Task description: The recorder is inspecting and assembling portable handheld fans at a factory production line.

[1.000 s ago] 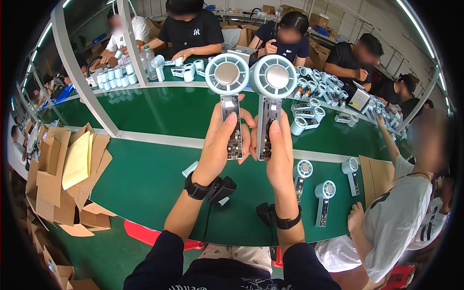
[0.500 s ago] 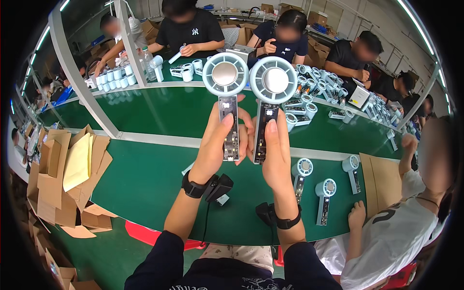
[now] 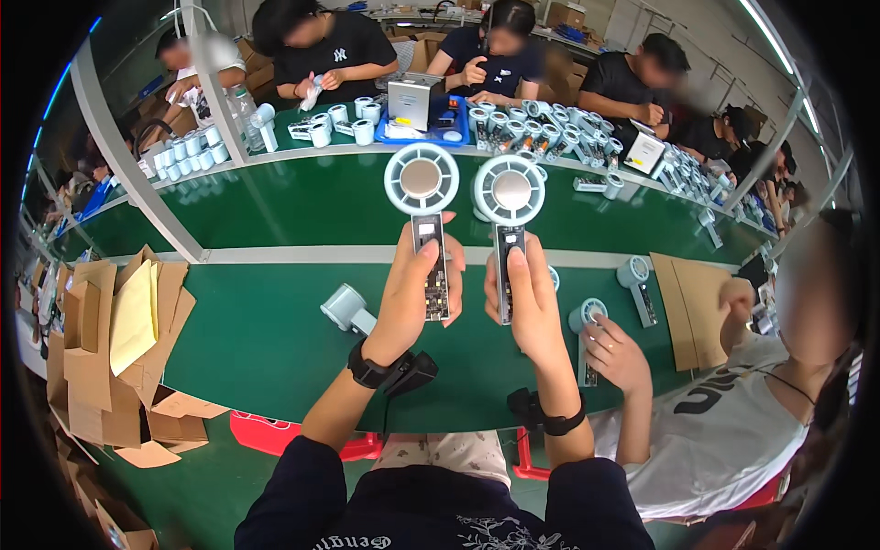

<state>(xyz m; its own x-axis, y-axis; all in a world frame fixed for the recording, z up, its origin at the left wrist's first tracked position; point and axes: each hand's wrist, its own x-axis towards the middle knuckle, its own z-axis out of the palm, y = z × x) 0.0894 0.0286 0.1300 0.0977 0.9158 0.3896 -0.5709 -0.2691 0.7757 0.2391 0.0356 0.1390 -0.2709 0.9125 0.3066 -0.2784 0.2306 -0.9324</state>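
Observation:
My left hand [image 3: 414, 289] is closed around the handle of a light blue handheld fan [image 3: 422, 181], its round head upward. A second, matching fan [image 3: 510, 189] stands upright in my right hand [image 3: 524, 298]. Both fans have a silver disc in the middle of the head and a bare circuit board along the handle, with my thumbs resting on the boards. The two heads are side by side with a small gap. On the green table, another fan [image 3: 344, 308] lies beside my left wrist. Behind my right hand, one more fan is mostly hidden.
At right, a co-worker's hand [image 3: 623, 356] touches a fan [image 3: 585, 317]; another fan [image 3: 634, 272] lies beside flat cardboard [image 3: 697, 307]. Cardboard boxes [image 3: 92, 367] are piled at left. Across the rail [image 3: 367, 257], many fans and a blue tray [image 3: 426, 137] stand before seated people.
Both fans appear lower and farther apart. The view has shifted, showing the fan by my left wrist more fully. The co-worker's hand has reached onto a fan at right.

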